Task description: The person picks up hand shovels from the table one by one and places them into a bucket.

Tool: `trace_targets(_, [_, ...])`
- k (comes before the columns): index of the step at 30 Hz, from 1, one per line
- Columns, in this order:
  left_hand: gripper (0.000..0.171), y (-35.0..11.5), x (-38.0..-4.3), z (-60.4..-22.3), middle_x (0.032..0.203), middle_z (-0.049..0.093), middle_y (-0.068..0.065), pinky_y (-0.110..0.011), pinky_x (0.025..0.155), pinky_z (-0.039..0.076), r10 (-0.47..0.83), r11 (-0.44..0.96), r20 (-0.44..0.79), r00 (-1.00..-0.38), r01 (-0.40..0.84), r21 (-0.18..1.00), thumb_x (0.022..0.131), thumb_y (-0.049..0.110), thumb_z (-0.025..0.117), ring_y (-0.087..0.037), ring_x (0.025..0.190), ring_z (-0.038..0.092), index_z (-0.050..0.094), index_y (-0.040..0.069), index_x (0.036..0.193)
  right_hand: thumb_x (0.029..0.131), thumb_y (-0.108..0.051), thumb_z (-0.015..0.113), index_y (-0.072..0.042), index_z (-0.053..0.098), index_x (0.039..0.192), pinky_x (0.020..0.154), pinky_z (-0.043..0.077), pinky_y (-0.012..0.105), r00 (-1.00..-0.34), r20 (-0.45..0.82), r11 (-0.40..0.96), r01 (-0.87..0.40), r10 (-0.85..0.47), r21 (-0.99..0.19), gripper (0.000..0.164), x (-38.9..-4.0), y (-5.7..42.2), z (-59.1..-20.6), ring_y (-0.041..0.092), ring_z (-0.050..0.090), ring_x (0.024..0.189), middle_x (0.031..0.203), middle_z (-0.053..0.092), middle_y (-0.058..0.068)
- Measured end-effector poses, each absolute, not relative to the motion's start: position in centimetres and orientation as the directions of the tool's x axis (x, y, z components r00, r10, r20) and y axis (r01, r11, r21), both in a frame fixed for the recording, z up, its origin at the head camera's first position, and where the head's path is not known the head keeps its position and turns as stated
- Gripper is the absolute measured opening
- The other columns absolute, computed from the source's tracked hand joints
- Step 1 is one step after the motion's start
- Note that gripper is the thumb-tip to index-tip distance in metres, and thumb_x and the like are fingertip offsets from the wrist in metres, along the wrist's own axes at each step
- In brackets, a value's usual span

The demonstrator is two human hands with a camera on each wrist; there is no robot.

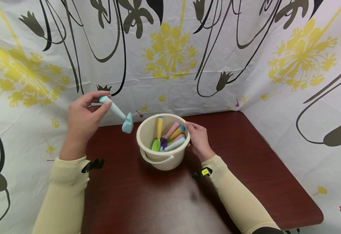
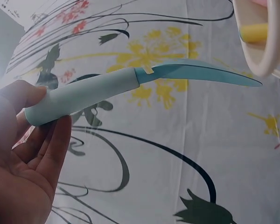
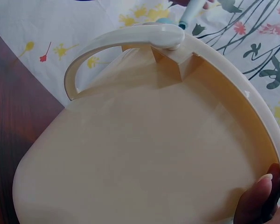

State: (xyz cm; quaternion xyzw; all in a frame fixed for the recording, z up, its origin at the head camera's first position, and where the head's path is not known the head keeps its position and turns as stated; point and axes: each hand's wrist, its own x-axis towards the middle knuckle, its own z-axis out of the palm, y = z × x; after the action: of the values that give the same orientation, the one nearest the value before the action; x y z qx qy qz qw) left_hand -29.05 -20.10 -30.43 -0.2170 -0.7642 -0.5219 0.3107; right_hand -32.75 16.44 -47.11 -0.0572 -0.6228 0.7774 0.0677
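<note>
My left hand (image 1: 84, 113) pinches a light blue toy trowel (image 1: 116, 110) by the end of its handle. The trowel is held in the air, left of a cream bucket (image 1: 165, 166), its blade tilted down towards the rim. In the left wrist view the trowel (image 2: 91, 95) shows side-on, its curved blade apart from the bucket. My right hand (image 1: 199, 139) grips the bucket's right rim, with thumb and fingertips on the edge in the right wrist view. Inside the bucket are several toy garden tools, among them one with a yellow handle (image 1: 159, 127) and green blade.
The bucket stands on a dark red-brown table (image 1: 123, 195), its white handle (image 1: 156, 161) hanging down at the front. A white cloth (image 1: 170, 94) with yellow and grey plant prints hangs behind the table and along both sides.
</note>
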Motion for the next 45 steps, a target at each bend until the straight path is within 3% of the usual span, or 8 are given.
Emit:
trace_targets(8, [0.025,-18.0,-29.5,-29.7,0.113,0.078,-0.002,-0.017,0.085,0.059,0.062,0.37,0.694,-0.717,0.662,0.651,0.099,0.005,0.083,-0.016,0.097,0.07,0.082,0.003,0.124,0.111,-0.03,0.069,-0.005,0.079,0.132,0.039,0.044,0.022,-0.984,0.004,-0.221,-0.044,0.18,-0.974,0.033,-32.8,16.4,-47.2,0.011,0.058,0.046,0.098,0.076,0.015])
trace_targets(15, [0.025,-16.2,-30.2,-29.3,0.117,0.08,-0.01,-0.017,0.085,0.06,0.17,0.392,0.708,-0.686,0.706,0.59,0.098,0.004,0.084,-0.012,0.101,0.072,0.083,0.006,0.124,0.111,-0.029,0.07,-0.005,0.079,0.13,0.039,0.044,0.022,-0.983,-0.004,-0.213,-0.036,0.183,-0.976,0.032,-32.7,16.4,-47.2,0.011,0.058,0.046,0.092,0.076,0.013])
trace_targets(22, [0.027,-14.7,-31.0,-29.0,0.12,0.079,-0.005,-0.016,0.086,0.058,0.276,0.455,0.681,-0.679,0.716,0.529,0.1,0.011,0.085,-0.014,0.102,0.073,0.083,0.009,0.126,0.11,-0.028,0.07,-0.005,0.079,0.13,0.038,0.045,0.023,-0.983,-0.009,-0.216,-0.032,0.186,-0.976,0.032,-32.8,16.4,-47.1,0.011,0.059,0.046,0.094,0.076,0.014])
trace_targets(31, [0.03,-12.8,-32.0,-29.3,0.122,0.079,-0.005,-0.031,0.086,0.065,0.38,0.484,0.611,-0.694,0.712,0.508,0.098,0.013,0.087,-0.02,0.101,0.079,0.083,0.011,0.128,0.11,-0.03,0.07,-0.005,0.079,0.131,0.039,0.045,0.023,-0.983,-0.014,-0.215,-0.027,0.186,-0.976,0.034,-32.8,16.5,-47.0,0.01,0.058,0.046,0.094,0.077,0.014])
trace_targets(39, [0.028,-10.9,-33.3,-29.9,0.106,0.079,-0.007,-0.038,0.084,0.066,0.487,0.528,0.519,-0.702,0.711,0.465,0.098,0.013,0.087,-0.02,0.092,0.078,0.084,0.007,0.125,0.11,-0.028,0.07,-0.004,0.079,0.129,0.037,0.043,0.023,-0.982,-0.009,-0.229,-0.035,0.189,-0.973,0.032,-32.8,16.5,-47.1,0.01,0.056,0.044,0.089,0.076,0.012])
trace_targets(45, [0.028,-9.8,-34.4,-30.7,0.11,0.08,-0.006,-0.041,0.087,0.064,0.533,0.594,0.421,-0.734,0.679,0.432,0.1,0.019,0.086,-0.02,0.094,0.078,0.084,0.01,0.126,0.11,-0.027,0.071,-0.004,0.079,0.129,0.037,0.043,0.023,-0.982,-0.012,-0.232,-0.033,0.189,-0.972,0.032,-32.9,16.6,-47.2,0.01,0.056,0.044,0.087,0.076,0.011])
